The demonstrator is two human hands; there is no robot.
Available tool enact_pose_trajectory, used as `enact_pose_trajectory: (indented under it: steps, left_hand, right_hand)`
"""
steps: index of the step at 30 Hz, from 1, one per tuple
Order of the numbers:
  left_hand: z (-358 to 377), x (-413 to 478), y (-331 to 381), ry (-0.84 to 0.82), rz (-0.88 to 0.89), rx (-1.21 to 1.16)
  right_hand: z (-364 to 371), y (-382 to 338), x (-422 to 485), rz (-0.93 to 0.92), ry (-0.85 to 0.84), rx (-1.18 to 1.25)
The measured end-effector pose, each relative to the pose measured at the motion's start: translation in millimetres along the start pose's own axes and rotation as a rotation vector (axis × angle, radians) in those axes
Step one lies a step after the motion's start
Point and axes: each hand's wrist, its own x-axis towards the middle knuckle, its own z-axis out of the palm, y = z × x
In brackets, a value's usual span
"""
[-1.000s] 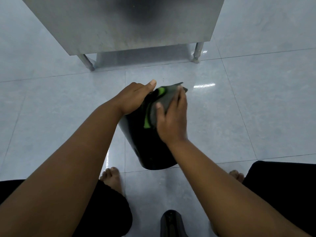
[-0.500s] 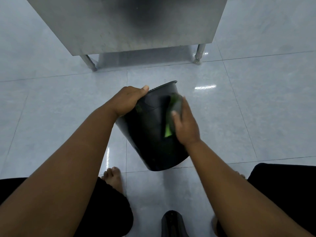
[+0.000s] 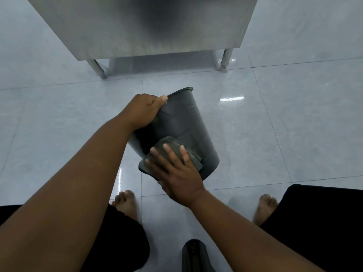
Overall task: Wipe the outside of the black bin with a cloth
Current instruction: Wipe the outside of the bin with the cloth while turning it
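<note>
Cloth (image 3: 177,152) slid lower on bin (image 3: 188,122), right hand (image 3: 176,173) covering it, bin mouth hidden

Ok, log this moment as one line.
left hand: grip on black bin rim, bin tilted | right hand: pressing folded cloth flat on bin's lower side | phase: wiping outside

Cloth (image 3: 177,152) under right hand (image 3: 177,177) on bin (image 3: 188,122)

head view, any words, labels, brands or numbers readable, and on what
None can be read.
Black bin: bare ribbed wall, no label showing.
Cloth under the right hand: plain grey.
Steel cabinet: no markings.
Left hand covers part of the rim.
</note>
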Motion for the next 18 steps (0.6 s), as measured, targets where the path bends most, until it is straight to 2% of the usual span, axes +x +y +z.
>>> enact_pose_trajectory:
  steps: [4,5,8,10,11,13,15,18]
  left_hand:
    - [-3.4,0.3,-7.0,0.003,-0.035,-0.049]
    - [-3.6,-0.7,-7.9,-0.004,-0.045,-0.065]
    - [-3.1,-6.8,-0.1,-0.036,-0.076,-0.119]
    - [0.8,-8.4,5.1,-0.039,-0.05,-0.136]
    - [2.3,-8.5,6.2,-0.025,-0.043,-0.134]
    - [2.3,-8.0,6.2,0.015,-0.05,-0.129]
    - [2.1,-6.7,4.9,0.035,-0.063,-0.135]
    - [2.2,-4.1,3.0,0.019,-0.064,-0.157]
  right_hand:
    - [-4.7,32.7,-6.8,0.408,0.084,0.202]
    - [-5.4,45.4,-7.6,0.555,0.066,0.33]
    - [-9.3,84.2,-1.1,1.05,-0.084,0.967]
    - [-14.7,102.0,3.2,1.306,-0.228,1.233]
    - [-16.4,104.6,5.6,1.337,-0.26,1.243]
    - [-21.7,94.9,16.9,1.253,-0.186,1.107]
    - [-27.7,74.6,31.7,1.063,-0.032,0.892]
    - [-31.5,33.3,45.9,0.718,0.036,0.432]
